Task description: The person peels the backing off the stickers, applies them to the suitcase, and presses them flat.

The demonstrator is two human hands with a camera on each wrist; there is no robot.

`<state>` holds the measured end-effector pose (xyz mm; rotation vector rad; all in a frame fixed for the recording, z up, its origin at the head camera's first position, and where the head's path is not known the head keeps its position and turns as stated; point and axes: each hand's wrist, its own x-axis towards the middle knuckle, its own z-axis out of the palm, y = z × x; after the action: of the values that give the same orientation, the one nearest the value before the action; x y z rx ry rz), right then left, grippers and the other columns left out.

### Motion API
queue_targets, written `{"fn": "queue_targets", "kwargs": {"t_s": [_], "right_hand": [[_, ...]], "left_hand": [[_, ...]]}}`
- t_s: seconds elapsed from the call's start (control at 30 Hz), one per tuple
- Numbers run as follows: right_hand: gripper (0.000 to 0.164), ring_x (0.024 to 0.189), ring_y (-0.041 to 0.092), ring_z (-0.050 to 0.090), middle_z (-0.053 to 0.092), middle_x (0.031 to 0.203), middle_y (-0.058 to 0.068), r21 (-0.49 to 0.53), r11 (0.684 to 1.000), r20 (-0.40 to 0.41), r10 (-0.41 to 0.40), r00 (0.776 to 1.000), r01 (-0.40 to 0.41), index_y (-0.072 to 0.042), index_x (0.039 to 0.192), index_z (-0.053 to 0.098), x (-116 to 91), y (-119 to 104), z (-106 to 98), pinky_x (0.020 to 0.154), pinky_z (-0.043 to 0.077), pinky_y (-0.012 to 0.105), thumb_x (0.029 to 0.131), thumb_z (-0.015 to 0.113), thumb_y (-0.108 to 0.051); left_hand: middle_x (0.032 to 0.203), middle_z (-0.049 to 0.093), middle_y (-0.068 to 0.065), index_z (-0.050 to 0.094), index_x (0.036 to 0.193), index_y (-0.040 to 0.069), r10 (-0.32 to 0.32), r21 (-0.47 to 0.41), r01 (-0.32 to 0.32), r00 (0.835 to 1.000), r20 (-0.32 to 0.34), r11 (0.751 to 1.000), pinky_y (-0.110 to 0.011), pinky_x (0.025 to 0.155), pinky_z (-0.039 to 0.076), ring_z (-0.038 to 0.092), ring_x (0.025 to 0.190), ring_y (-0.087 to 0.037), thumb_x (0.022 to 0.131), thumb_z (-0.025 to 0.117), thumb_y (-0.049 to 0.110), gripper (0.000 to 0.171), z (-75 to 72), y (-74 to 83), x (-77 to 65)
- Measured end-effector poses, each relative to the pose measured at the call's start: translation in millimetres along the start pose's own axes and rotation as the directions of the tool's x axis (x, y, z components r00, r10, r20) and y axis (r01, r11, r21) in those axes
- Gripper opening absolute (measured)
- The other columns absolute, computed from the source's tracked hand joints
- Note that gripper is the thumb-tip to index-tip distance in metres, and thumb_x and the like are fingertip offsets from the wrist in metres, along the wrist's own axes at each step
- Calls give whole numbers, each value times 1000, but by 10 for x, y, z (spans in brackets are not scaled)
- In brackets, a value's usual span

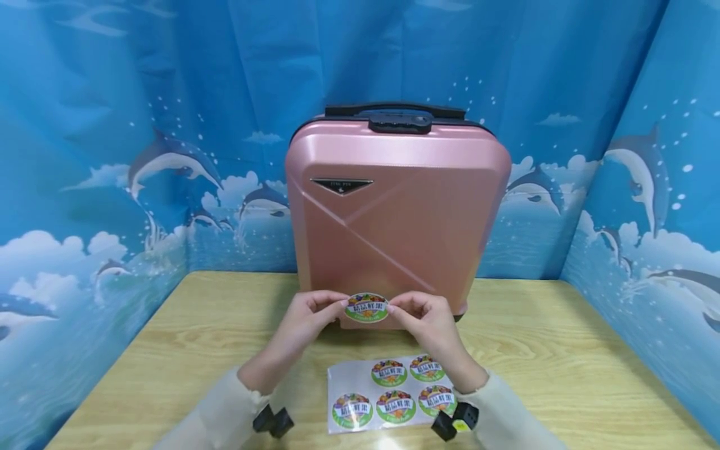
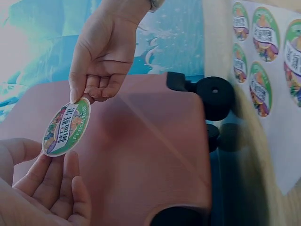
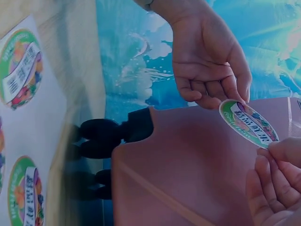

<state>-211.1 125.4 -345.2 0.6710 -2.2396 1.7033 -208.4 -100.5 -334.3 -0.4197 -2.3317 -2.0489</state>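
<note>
An oval sticker [image 1: 367,307] with a colourful fruit print and green lower band is stretched between both hands. My left hand [image 1: 308,319] pinches its left edge between thumb and fingers, and my right hand [image 1: 429,319] pinches the right edge. Behind it stands a pink hard-shell suitcase [image 1: 394,219], upright, its front facing me; the sticker overlaps its lower part in the head view. The left wrist view shows the sticker [image 2: 67,127] held at opposite edges, with the suitcase [image 2: 141,155] beyond. In the right wrist view, the sticker [image 3: 248,123] also appears between the fingertips.
A white sticker sheet [image 1: 360,365] with several more round fruit stickers lies on the wooden table [image 1: 236,337], between the forearms. The suitcase has a black top handle [image 1: 399,112] and black wheels [image 2: 215,99]. A blue dolphin-print curtain [image 1: 236,144] surrounds the table.
</note>
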Motion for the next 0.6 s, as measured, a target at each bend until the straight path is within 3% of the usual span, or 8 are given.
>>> {"fn": "queue_targets", "kwargs": {"t_s": [0.13,0.3,0.43,0.6], "right_hand": [[6,53,4,46,67,73,15,5,1000,-44,-20,999,20,-2,88,71,37,-44,-4,48,39,20,83,70,-7],[10,56,6,48,66,70,7,48,999,-92,18,996,-14,-1,87,71,91,-120,1,51,42,20,82,72,-10],[13,58,9,53,67,73,14,90,996,-118,17,993,-7,-1,87,70,147,-175,21,54,45,21,82,73,-12],[12,59,8,53,67,74,14,109,994,-130,-11,991,25,-1,87,71,204,-228,50,54,44,21,83,72,-12]], "left_hand": [[99,70,-11,67,104,-4,29,-25,-30,999,-25,999,-31,84,51,63,89,-14,88,65,13,23,-35,39,24],[89,69,-13,67,98,-7,103,-40,-105,992,-68,994,-30,76,54,64,81,-19,87,67,11,21,-68,74,51],[84,67,-16,67,92,-7,137,-32,-142,984,-115,989,-26,65,53,62,74,-18,86,68,10,17,-82,101,66],[83,67,-12,68,91,-2,159,-10,-162,974,-159,987,-27,62,51,59,72,-17,86,69,11,14,-88,149,73]]}}
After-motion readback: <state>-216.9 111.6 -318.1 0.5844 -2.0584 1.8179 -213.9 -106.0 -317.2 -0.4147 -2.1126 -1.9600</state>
